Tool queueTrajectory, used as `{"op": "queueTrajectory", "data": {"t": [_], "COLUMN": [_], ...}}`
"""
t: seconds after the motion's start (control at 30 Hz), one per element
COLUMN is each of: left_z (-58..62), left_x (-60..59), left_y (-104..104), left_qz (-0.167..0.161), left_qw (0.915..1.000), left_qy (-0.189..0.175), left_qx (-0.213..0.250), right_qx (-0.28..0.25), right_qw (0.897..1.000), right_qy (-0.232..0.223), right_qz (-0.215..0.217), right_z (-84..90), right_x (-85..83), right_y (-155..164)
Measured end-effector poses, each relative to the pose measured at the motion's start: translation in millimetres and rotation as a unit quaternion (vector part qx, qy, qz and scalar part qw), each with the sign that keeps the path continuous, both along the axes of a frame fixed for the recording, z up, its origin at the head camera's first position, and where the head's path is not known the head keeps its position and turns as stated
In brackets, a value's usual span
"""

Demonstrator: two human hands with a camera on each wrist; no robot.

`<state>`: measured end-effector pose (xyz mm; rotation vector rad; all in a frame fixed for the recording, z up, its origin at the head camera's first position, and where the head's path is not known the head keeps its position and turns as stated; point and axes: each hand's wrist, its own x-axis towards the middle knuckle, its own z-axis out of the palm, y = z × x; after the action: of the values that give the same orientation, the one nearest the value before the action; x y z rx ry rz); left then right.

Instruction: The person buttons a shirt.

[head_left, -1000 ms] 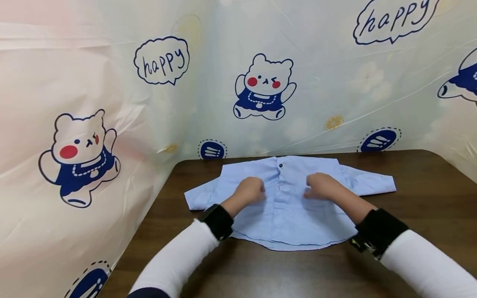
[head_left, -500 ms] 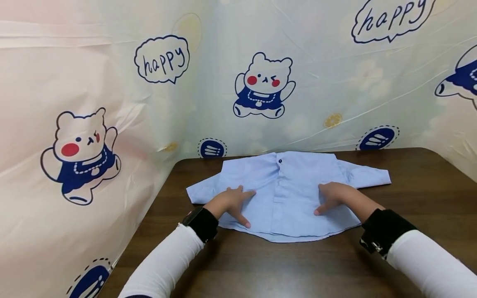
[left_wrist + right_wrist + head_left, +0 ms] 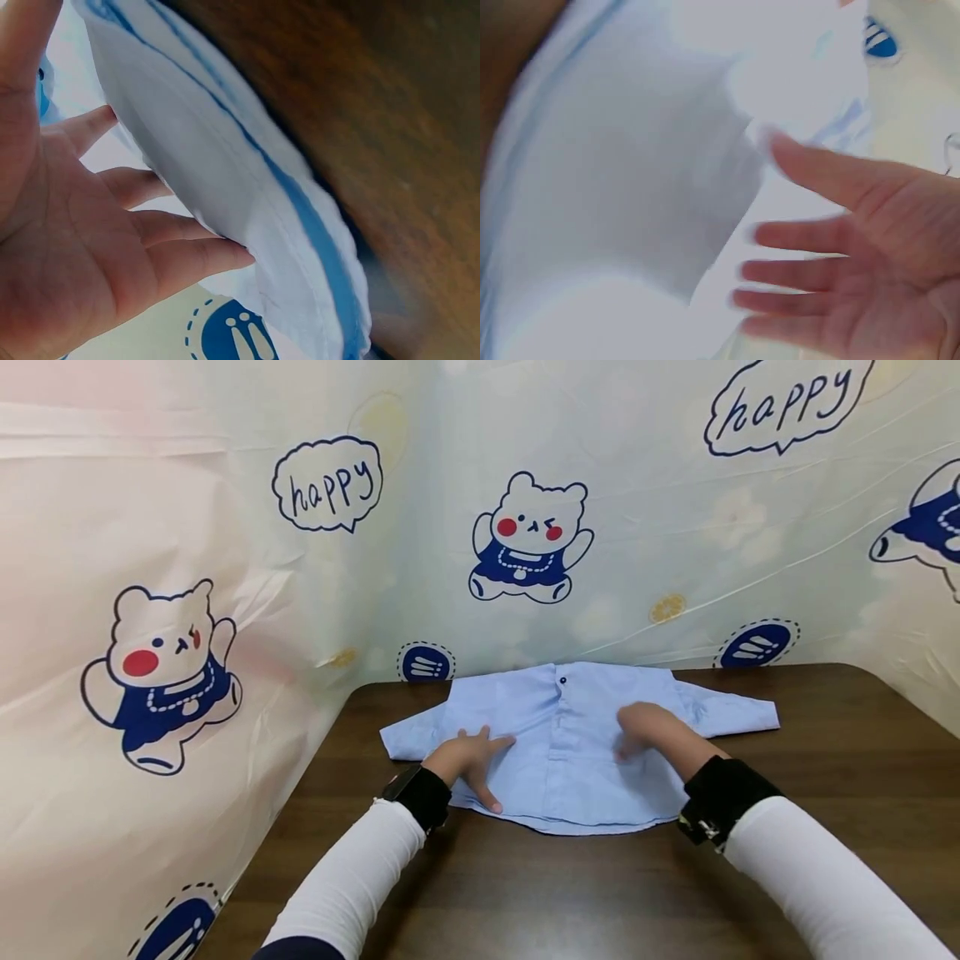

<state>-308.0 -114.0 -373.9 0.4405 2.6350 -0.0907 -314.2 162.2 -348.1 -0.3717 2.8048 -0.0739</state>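
Note:
A light blue long-sleeved button shirt [image 3: 577, 789] lies flat, front side up, with its collar edge at the back and its hem toward me. My left hand [image 3: 471, 760] rests on the shirt's left part near the hem, its fingers spread. In the left wrist view the fingertips [image 3: 240, 253] of that hand touch the pale cloth. Over the right half of the shirt is my right hand [image 3: 651, 728], blurred by motion. The right wrist view has its fingers [image 3: 795, 274] straight and holding nothing; whether they touch the cloth, I cannot tell.
The shirt lies on a dark brown wooden table [image 3: 570, 902] with rounded back corners. Behind and to the left hangs a pale printed curtain [image 3: 622, 552] with bears and "happy" bubbles. Black bands [image 3: 727, 797] circle both wrists.
My left hand moved left and its fingers spread on the shirt. The right hand went outward to the right, then back toward the middle. The shirt's hem appears higher in view.

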Motion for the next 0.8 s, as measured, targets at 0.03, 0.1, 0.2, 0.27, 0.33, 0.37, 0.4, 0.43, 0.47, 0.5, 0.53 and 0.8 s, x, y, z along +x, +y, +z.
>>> {"op": "queueTrajectory", "data": {"t": [0.03, 0.1, 0.2, 0.27, 0.33, 0.37, 0.4, 0.43, 0.47, 0.5, 0.53, 0.8], "left_z": [0.4, 0.4, -0.6, -0.9, -1.5, -2.5, -2.9, -3.2, -3.1, -3.0, -2.8, 7.4], "left_x": [0.4, 1.4, 1.9, 1.5, 1.0, 0.8, 0.6, 0.2, -0.2, -0.4, -0.7, -3.7], "left_y": [-0.5, -1.7, -2.6, -2.4, -1.8, -1.6, -1.5, -1.4, -1.3, -1.3, -1.4, 2.6], "left_qz": [0.004, 0.010, 0.007, 0.002, -0.003, -0.005, -0.005, -0.005, -0.005, -0.004, -0.002, -0.022], "left_qw": [1.0000, 0.9999, 0.9999, 1.0000, 0.9999, 0.9999, 0.9999, 0.9999, 0.9999, 0.9999, 0.9999, 0.9997], "left_qy": [-0.001, -0.002, -0.001, 0.000, 0.001, 0.002, 0.002, 0.002, 0.002, 0.004, 0.004, -0.005], "left_qx": [0.002, 0.007, 0.008, 0.009, 0.011, 0.012, 0.015, 0.016, 0.016, 0.016, 0.017, -0.002], "right_qx": [-0.013, -0.054, -0.086, -0.081, -0.067, -0.062, -0.063, -0.069, -0.080, -0.095, -0.113, -0.285], "right_qw": [1.000, 0.995, 0.990, 0.989, 0.989, 0.989, 0.988, 0.988, 0.987, 0.985, 0.983, 0.949], "right_qy": [0.027, 0.071, 0.095, 0.089, 0.087, 0.088, 0.088, 0.089, 0.089, 0.091, 0.097, 0.035], "right_qz": [-0.008, -0.033, -0.066, -0.085, -0.097, -0.102, -0.106, -0.108, -0.110, -0.110, -0.108, -0.130], "right_z": [2.3, 3.6, -1.4, -8.0, -13.7, -16.2, -17.6, -18.6, -18.2, -16.9, -15.3, -2.5], "right_x": [-2.4, -6.9, -12.6, -17.1, -19.7, -20.8, -21.2, -21.6, -21.7, -21.5, -21.5, -17.1], "right_y": [-11.0, -33.7, -62.9, -75.2, -81.9, -82.9, -82.9, -81.3, -78.4, -74.7, -69.9, -26.9]}}
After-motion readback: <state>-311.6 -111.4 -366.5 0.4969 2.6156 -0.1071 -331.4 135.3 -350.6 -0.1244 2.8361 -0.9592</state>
